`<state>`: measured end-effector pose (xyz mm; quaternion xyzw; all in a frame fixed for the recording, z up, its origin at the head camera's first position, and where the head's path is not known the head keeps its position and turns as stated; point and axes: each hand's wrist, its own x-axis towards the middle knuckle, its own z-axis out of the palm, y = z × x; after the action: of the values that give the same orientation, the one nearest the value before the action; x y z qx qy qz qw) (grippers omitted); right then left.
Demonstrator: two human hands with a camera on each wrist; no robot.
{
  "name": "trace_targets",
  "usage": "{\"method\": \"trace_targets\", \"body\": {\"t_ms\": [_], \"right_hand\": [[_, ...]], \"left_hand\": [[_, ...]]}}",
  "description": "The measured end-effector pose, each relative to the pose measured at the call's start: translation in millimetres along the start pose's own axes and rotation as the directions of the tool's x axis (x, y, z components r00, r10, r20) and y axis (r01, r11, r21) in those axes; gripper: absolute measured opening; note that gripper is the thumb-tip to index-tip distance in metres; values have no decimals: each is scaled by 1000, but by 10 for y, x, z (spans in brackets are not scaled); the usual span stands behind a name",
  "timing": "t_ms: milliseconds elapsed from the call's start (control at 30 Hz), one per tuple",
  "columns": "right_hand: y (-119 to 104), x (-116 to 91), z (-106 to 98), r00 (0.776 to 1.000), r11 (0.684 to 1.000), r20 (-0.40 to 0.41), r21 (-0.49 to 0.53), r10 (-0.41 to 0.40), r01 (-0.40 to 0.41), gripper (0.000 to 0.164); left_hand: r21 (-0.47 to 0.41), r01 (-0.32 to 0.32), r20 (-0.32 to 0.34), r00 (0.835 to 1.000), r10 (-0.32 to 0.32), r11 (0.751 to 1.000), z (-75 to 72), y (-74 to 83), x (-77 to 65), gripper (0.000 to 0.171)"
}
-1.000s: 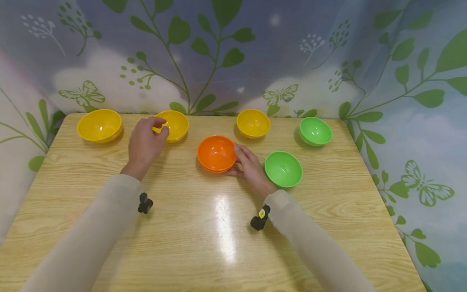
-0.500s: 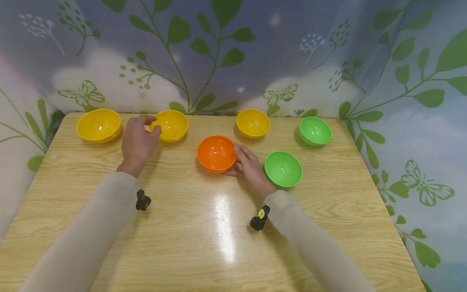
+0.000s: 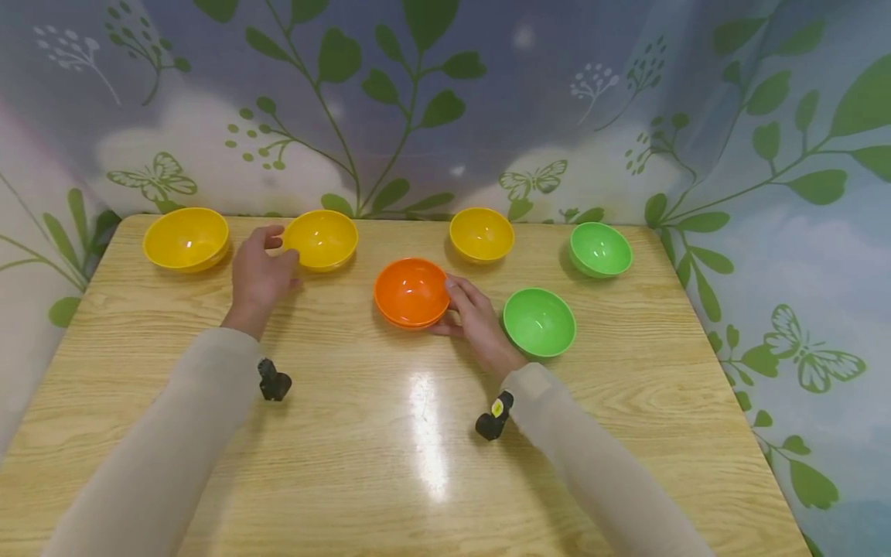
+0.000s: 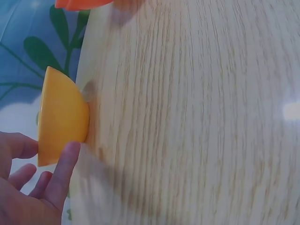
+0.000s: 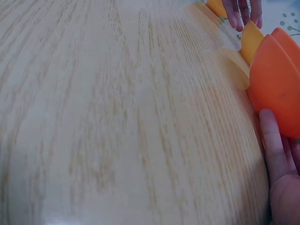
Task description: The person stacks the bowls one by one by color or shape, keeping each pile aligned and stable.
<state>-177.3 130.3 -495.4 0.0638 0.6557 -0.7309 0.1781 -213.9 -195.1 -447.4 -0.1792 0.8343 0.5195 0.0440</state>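
My left hand (image 3: 261, 271) is at the left side of a yellow bowl (image 3: 323, 241) in the back row. In the left wrist view, one fingertip meets this bowl's (image 4: 63, 119) rim and another digit (image 4: 65, 166) presses its outer side near the base. My right hand (image 3: 482, 321) grips two nested orange bowls (image 3: 412, 292) by their right side, one digit at the rim and another low against the wall. The right wrist view shows the orange bowls (image 5: 276, 84) on edge, the rest of the right hand (image 5: 283, 183) partly hidden behind them.
Another yellow bowl (image 3: 186, 240) stands at the back left, and a third yellow bowl (image 3: 482, 235) right of centre. One green bowl (image 3: 601, 250) is at the back right; a second green bowl (image 3: 539, 322) sits close beside my right wrist. Patterned curtain (image 3: 480, 93) borders the wooden table (image 3: 348, 464).
My left hand has drawn back leftward from over the yellow bowl and come down at its left side. The right hand and orange bowls have stayed in place.
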Motion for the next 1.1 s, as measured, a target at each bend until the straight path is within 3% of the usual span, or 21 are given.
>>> {"method": "trace_targets", "body": {"t_ms": [300,600,1100], "right_hand": [[-17,-21,1,1000,1000,-3,-6,-2,2,51],[-2,-25,6,1000,1000,-7,-10,-1,1,51],[-12,-30,11,1000,1000,-14,-9,13,-13,50]], "left_hand": [[-113,100,65,993,-93,988,19,-24,30,66],[-251,167,82,985,-151,953,67,-54,73,67],[-338,179,89,984,-158,924,115,-40,53,66]]}}
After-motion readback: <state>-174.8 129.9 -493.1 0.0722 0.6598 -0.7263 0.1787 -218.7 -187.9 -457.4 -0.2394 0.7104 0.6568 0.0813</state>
